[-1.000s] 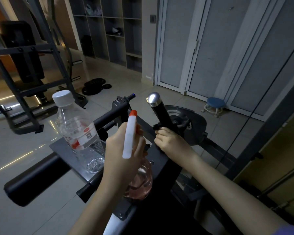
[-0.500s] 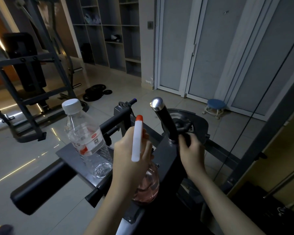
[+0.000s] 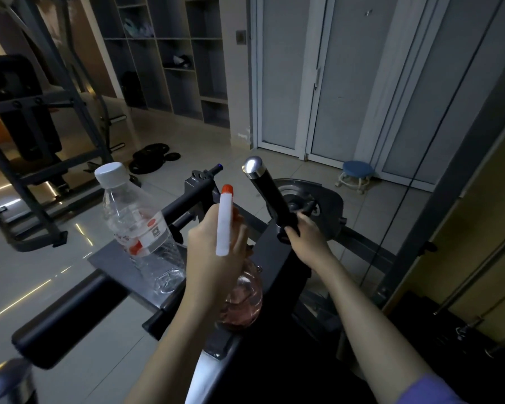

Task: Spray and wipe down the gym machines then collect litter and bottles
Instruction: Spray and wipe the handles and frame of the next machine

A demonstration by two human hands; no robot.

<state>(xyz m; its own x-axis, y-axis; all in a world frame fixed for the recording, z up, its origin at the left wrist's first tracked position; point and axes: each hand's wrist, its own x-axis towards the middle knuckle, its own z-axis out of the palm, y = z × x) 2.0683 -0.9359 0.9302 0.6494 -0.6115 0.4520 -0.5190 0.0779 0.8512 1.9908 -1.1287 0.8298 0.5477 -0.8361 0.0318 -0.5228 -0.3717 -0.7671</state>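
My left hand (image 3: 209,258) grips a spray bottle (image 3: 224,221) with a white head, a red nozzle and pink liquid in its clear body, held upright over the gym machine. My right hand (image 3: 306,239) curls its fingers round the base of the machine's black handle (image 3: 267,191), which has a chrome cap; whether it holds a cloth I cannot tell. A clear plastic water bottle (image 3: 137,228) with a white cap stands upright on the machine's grey metal plate (image 3: 108,259), just left of my left hand.
A black foam roller pad (image 3: 67,316) juts out at the lower left. A dark weight rack (image 3: 27,141) stands at the left, with weight plates (image 3: 153,157) on the floor behind. A blue stool (image 3: 356,172) sits by the white doors. Shelves (image 3: 172,53) line the back wall.
My right hand has shifted from the left of the handle's base round to its right side. My left hand keeps holding the spray bottle in much the same place.
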